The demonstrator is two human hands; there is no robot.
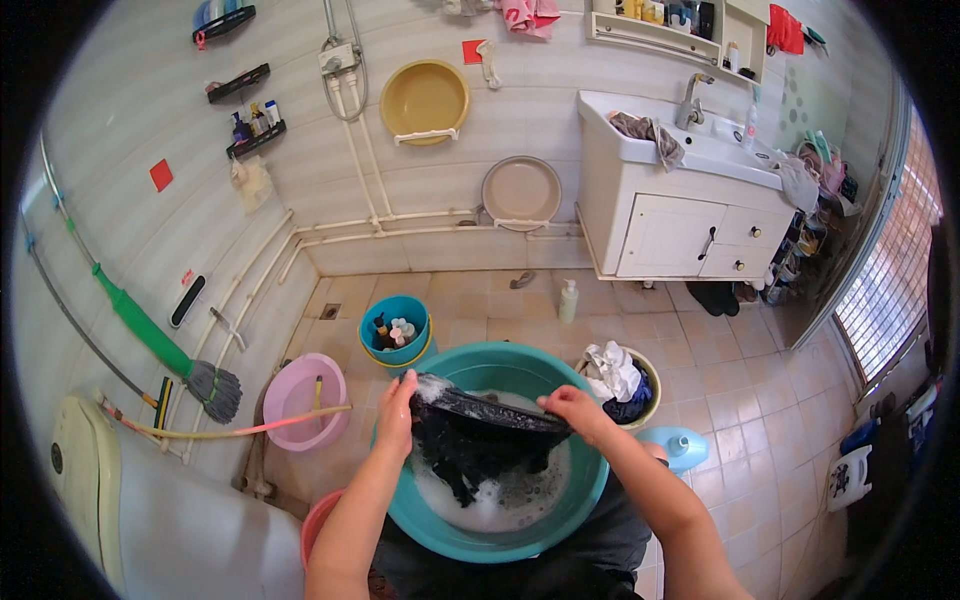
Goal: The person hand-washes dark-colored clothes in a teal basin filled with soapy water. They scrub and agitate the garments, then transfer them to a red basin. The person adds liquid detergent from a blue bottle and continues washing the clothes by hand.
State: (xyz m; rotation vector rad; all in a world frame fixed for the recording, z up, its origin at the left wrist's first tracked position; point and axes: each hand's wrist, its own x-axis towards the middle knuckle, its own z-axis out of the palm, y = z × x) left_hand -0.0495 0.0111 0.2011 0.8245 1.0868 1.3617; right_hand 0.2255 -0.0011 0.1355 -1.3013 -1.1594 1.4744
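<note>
A wet black garment (480,445) is stretched between my two hands over a large teal basin (545,548). White suds cling to its upper left edge, and its lower part hangs into the soapy water (540,495). My left hand (398,412) grips the band-like top edge at its left end, fingers closed around the foam-covered cloth. At the other end of that edge, my right hand (578,412) pinches the cloth near the basin's right rim. The garment's exact kind is not clear.
Behind the basin stands a blue bucket (420,352) holding bottles. A pink basin (325,436) with a hose (240,434) across it is at left. To the right are a laundry tub (652,408) and a light-blue jug (683,450). A pump bottle (568,302) stands farther back.
</note>
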